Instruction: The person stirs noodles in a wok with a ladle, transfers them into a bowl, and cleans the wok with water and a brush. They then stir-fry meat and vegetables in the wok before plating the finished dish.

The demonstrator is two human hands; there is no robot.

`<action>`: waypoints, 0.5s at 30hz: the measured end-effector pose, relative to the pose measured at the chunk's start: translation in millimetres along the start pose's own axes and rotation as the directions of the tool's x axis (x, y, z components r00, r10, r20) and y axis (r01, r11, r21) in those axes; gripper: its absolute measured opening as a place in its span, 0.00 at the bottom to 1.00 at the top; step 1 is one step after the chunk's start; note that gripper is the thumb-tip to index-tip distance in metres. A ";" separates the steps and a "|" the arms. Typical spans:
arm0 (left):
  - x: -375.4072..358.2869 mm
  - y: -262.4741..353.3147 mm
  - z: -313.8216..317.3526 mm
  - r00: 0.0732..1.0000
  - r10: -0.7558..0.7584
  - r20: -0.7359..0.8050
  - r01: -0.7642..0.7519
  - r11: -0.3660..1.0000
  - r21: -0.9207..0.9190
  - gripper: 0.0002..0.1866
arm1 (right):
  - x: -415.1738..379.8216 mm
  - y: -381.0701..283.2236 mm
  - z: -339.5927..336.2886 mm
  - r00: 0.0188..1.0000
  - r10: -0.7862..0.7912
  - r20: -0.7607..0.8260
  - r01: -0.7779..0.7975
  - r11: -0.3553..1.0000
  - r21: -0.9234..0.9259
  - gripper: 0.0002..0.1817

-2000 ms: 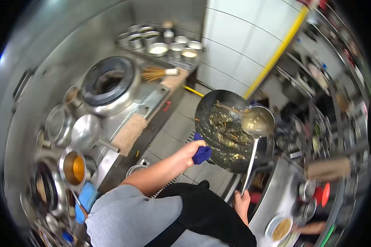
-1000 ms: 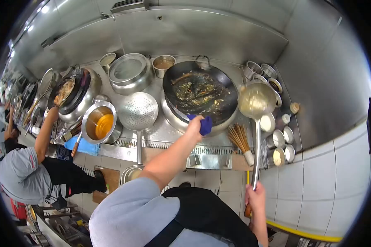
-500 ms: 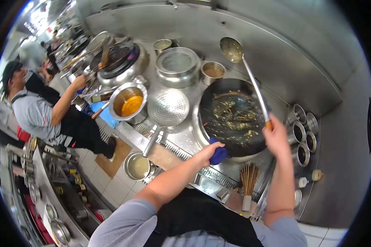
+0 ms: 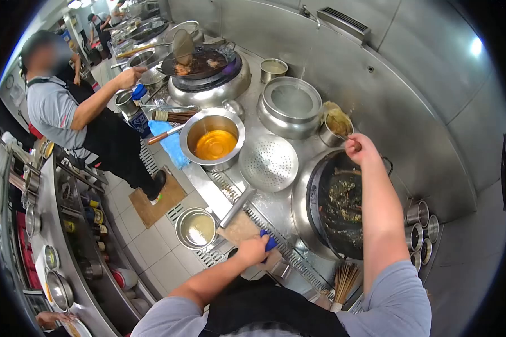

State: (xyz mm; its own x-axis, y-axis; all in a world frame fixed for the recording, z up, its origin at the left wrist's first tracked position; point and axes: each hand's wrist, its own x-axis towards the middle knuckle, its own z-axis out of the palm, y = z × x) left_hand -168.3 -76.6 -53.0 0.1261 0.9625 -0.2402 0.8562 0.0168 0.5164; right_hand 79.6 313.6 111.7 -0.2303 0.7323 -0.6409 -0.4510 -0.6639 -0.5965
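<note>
My right hand (image 4: 361,149) is closed around the handle of a ladle (image 4: 343,136), which reaches to the small metal pot (image 4: 327,136) behind the wok. Brownish liquid shows at that pot; the ladle's bowl is hard to make out there. My left hand (image 4: 253,250) grips a folded blue cloth (image 4: 270,240) over the stove's front edge, apart from the wok. Left of my right forearm, the black wok (image 4: 326,224) sits on its burner, with chopped bits and dark residue inside. My right forearm hides part of it.
Left of the wok lie a perforated strainer (image 4: 269,163) and a pot of orange liquid (image 4: 237,130). A lidded steel pot (image 4: 289,126) stands behind. A bamboo brush (image 4: 346,281) is in front; steel containers (image 4: 417,213) stand right. A co-worker (image 4: 67,106) works at another wok.
My right hand has swung the ladle from above the wok to the small pot behind. My left hand, with the blue cloth, has moved left off the wok's rim. The view has shifted.
</note>
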 end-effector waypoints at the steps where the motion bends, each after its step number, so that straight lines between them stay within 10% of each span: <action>1: -0.7 -2.6 -4.2 0.996 0.079 -0.040 -0.077 0.995 0.060 0.21 | -18.5 -4.9 17.0 0.986 -0.037 -0.160 0.008 0.984 -0.180 0.11; 2: 1.1 -1.8 -6.8 0.997 0.081 0.017 -0.082 0.996 0.036 0.22 | -27.2 -7.9 18.3 0.953 -0.216 -0.211 0.060 0.820 -0.570 0.06; 3: 0.9 -3.0 -7.7 0.997 0.076 0.016 -0.076 0.997 0.022 0.22 | -36.6 -22.9 26.2 0.952 -0.241 -0.191 -0.173 0.095 -0.980 0.04; 4: 2.1 -6.1 -10.4 0.991 0.136 -0.016 -0.134 0.986 0.097 0.22 | -22.3 -25.1 8.7 0.916 -0.400 -0.016 -0.213 -0.453 -0.866 0.09; 7: 4.5 -8.9 -21.0 0.983 0.182 0.003 -0.178 0.959 0.221 0.22 | -48.6 -21.9 7.1 0.732 -0.612 0.299 -0.266 -0.661 -0.701 0.09; 8: 4.4 -9.1 -24.2 0.983 0.182 0.018 -0.181 0.958 0.221 0.22 | -56.1 -21.6 17.4 0.732 -0.613 0.297 -0.271 -0.662 -0.699 0.09; 10: 4.9 -10.2 -28.0 0.981 0.188 0.039 -0.192 0.956 0.220 0.22 | -78.7 2.0 59.8 0.777 -0.629 -0.034 -0.025 0.024 -0.999 0.08; 15: -3.1 -19.2 -27.2 0.959 0.268 -0.090 -0.253 0.956 0.148 0.23 | -24.8 75.7 88.0 0.844 -0.536 -0.025 0.187 0.338 -0.922 0.07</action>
State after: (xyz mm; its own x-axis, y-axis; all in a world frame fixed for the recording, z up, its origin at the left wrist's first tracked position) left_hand -198.7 -72.5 -39.8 0.3054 0.9520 -0.0185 0.8606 -0.2677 0.4333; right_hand -24.7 258.6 125.0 0.0694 0.9700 -0.2330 0.5993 -0.2273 -0.7676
